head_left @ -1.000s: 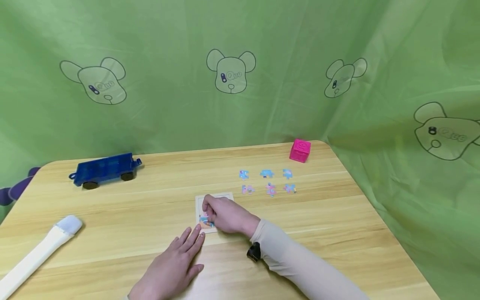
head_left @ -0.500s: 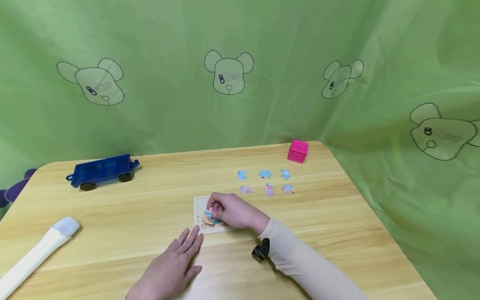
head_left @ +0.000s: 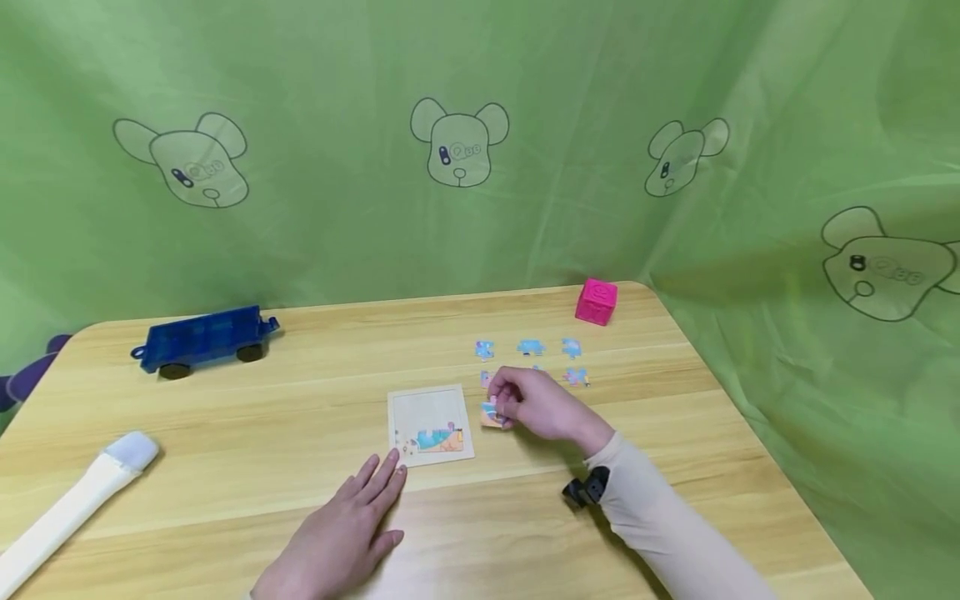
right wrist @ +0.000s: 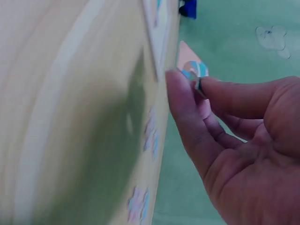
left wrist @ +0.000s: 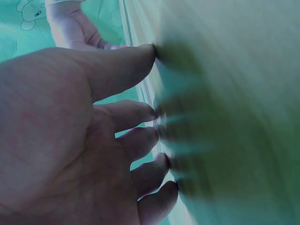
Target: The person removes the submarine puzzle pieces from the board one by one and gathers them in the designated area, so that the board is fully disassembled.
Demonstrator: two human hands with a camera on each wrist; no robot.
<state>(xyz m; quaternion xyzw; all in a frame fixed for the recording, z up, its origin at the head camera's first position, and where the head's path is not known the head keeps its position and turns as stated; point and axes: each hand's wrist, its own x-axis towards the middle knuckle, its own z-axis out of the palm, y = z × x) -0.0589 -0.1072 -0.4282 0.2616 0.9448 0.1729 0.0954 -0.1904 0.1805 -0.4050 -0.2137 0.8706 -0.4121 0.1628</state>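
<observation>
My right hand (head_left: 543, 404) pinches a puzzle piece (head_left: 491, 414) between thumb and index finger, to the right of the puzzle tray. In the right wrist view the puzzle piece (right wrist: 191, 63), orange, blue and white, juts from the fingertips, held off the table. The pale square puzzle tray (head_left: 426, 403) has joined pieces (head_left: 441, 438) along its lower right. At the tray's lower left corner rest the fingers of my left hand (head_left: 337, 529), spread flat on the table. The left wrist view shows that left hand (left wrist: 70, 122) with its fingertips down on the surface.
Several loose blue and pink puzzle pieces (head_left: 531, 347) lie in two rows behind my right hand, which partly hides the front row. A pink cube (head_left: 597, 302) stands at the back right, a blue toy wagon (head_left: 206, 340) at the back left. A white microphone-like object (head_left: 82, 508) lies at left.
My right hand has lifted the puzzle piece out of the tray's lower left and carried it right, beside the tray. The left hand has stayed in place.
</observation>
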